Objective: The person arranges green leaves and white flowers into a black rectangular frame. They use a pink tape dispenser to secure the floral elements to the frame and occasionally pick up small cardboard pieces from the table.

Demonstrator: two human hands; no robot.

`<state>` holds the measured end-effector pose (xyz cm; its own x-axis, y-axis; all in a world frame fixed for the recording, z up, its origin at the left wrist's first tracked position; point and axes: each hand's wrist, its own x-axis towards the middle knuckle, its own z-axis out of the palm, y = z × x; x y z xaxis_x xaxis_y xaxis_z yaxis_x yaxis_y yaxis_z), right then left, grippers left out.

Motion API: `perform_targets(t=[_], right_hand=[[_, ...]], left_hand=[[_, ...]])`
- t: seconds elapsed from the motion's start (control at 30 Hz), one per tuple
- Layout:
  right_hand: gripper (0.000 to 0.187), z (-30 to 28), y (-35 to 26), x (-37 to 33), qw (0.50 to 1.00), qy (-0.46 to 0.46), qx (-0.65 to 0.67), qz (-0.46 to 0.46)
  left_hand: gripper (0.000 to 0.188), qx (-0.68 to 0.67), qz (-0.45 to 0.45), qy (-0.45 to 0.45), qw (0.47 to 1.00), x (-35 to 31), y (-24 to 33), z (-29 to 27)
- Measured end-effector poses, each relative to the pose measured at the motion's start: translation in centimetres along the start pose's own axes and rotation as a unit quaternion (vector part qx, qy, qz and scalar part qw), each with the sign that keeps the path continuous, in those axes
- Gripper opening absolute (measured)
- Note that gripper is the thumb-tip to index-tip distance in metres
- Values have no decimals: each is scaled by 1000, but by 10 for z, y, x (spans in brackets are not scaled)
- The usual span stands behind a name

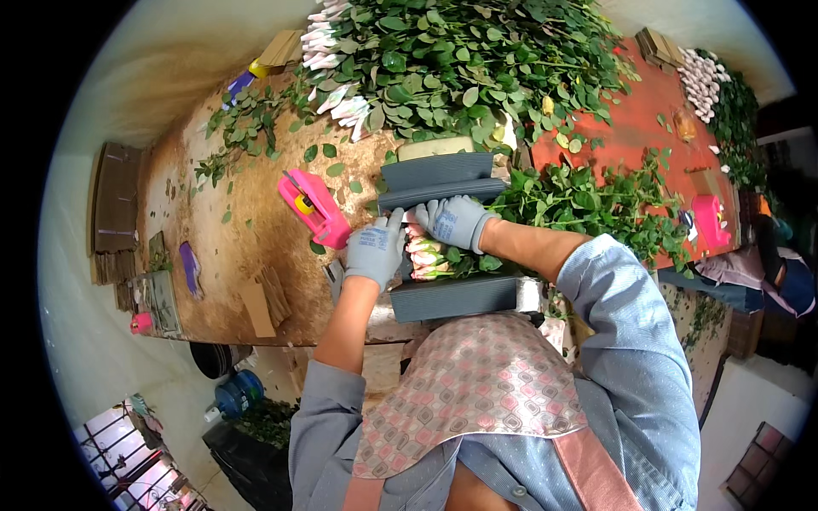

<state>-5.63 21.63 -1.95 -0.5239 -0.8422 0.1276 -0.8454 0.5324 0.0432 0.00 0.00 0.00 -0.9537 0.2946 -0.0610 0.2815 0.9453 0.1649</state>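
Observation:
My left hand (375,251), in a grey glove, sits at the left end of a dark grey ribbed holder (456,302). Its fingers press together at a small pale strip (408,218) between both hands. My right hand (456,223), gloved the same way, curls over the upper part of the bunch in the holder, its fingertips close to the left ones. Below the hands show pale pink roses (428,255), heads to the left. Their leafy stems (562,204) run out to the right. What lies under my right palm is hidden.
A pink tape dispenser (315,209) stands left of the holder. Piled leafy stems (469,68) fill the far side, with white-wrapped heads (319,43) at their left. Cardboard pieces (266,302) and a purple glove (190,269) lie left. Another person (758,272) is at right.

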Motion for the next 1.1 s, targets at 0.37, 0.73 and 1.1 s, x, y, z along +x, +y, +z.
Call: perform_targets(t=[0.37, 0.73, 1.1], right_hand=[[16, -7, 3, -3, 1000, -3, 1, -2], [33, -5, 2, -2, 999, -37, -10, -13], [39, 2, -1, 2, 987, -41, -142, -63]], left_hand=[[14, 84, 76, 36, 993, 8, -8, 17], [15, 109, -100, -79, 986, -33, -82, -1], [45, -171, 57, -211, 961, -15, 19, -20]])
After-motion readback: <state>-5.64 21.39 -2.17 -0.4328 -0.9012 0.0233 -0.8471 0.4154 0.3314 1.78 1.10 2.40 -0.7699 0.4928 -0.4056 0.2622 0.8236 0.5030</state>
